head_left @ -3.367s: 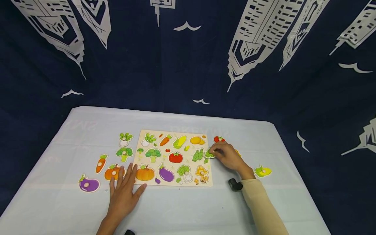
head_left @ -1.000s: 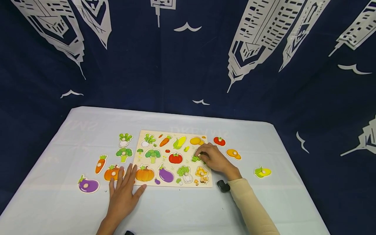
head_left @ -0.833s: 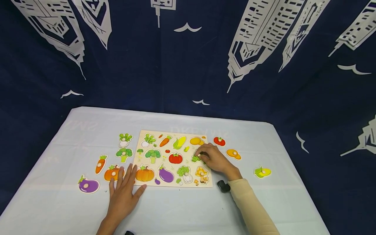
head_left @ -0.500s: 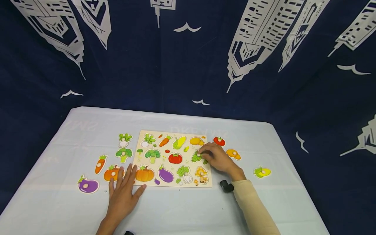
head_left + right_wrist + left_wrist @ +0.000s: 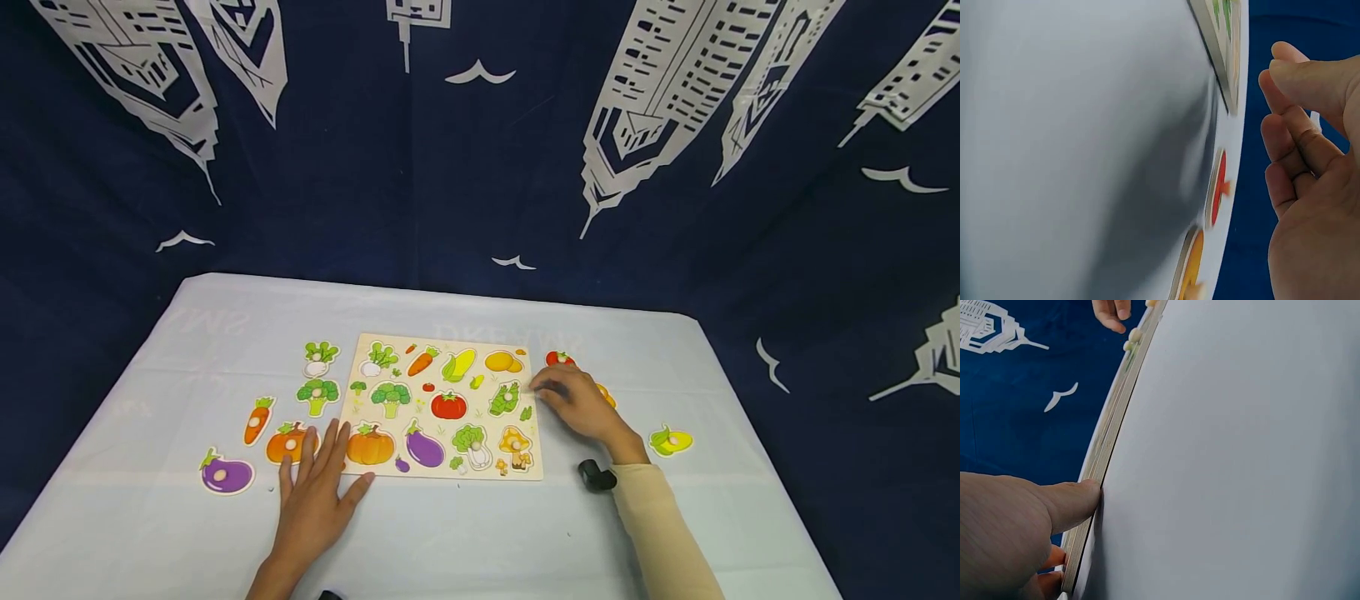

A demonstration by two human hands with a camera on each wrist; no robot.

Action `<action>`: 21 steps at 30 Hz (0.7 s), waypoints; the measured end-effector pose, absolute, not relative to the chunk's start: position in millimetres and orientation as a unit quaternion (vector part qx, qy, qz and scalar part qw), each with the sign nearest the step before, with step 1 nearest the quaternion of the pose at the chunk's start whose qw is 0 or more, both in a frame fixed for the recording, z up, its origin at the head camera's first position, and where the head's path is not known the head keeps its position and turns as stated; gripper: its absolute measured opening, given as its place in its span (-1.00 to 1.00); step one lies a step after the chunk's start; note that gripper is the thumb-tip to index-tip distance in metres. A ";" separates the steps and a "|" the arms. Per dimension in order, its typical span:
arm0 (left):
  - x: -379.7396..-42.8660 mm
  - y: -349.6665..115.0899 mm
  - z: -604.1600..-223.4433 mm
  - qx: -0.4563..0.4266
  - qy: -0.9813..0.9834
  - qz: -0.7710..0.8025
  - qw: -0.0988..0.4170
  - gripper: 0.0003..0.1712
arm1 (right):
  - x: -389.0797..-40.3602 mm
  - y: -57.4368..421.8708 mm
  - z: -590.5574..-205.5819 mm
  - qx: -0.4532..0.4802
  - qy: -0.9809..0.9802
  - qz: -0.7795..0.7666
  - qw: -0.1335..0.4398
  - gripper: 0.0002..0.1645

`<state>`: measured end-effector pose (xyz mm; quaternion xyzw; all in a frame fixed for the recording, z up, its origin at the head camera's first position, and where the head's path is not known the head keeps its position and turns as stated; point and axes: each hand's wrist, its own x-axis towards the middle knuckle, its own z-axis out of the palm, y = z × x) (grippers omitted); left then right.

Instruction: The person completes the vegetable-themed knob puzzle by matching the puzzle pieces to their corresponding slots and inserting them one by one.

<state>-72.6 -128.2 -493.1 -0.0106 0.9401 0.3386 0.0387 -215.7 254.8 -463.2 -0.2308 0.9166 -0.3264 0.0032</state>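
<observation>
A wooden vegetable puzzle board [image 5: 480,408] lies mid-table. My left hand [image 5: 313,500] rests spread at its lower left corner, fingers over the orange pumpkin piece [image 5: 283,444]; in the left wrist view the left thumb [image 5: 1075,503] presses the board's edge. Just off the right edge hovers my right hand [image 5: 581,404], fingers loosely bent; the right wrist view shows nothing between them. A green asparagus-like piece [image 5: 505,399] sits in the board, near the cabbage piece [image 5: 471,444] and mushroom piece [image 5: 515,443]. The right hand partly hides the tomato piece [image 5: 558,358] and potato piece [image 5: 607,394].
Left of the board lie radish [image 5: 318,358], broccoli [image 5: 317,396], carrot [image 5: 257,419] and eggplant [image 5: 227,475] knob pieces. A corn piece [image 5: 670,440] lies far right. The white-covered table [image 5: 465,550] ends before a dark blue curtain [image 5: 360,183].
My right hand carried the green asparagus-like piece from the board's right edge into the board, let go, and drew back to the right. My left hand stayed put.
</observation>
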 end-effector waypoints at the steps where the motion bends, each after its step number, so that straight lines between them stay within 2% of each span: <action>1: -72.6 -128.2 -492.9 -0.010 0.940 0.338 0.039 -0.02 | -215.8 257.6 -463.9 -0.229 0.918 -0.324 -0.001 -0.79; 10: -71.2 -129.8 -492.7 -0.012 0.940 0.338 0.044 -0.02 | -213.0 279.9 -467.6 -0.168 0.936 -0.308 0.010 -0.81; 21: -71.7 -129.4 -493.6 -0.009 0.941 0.336 0.039 -0.02 | -210.6 311.0 -468.5 -0.138 0.944 -0.299 0.001 -0.82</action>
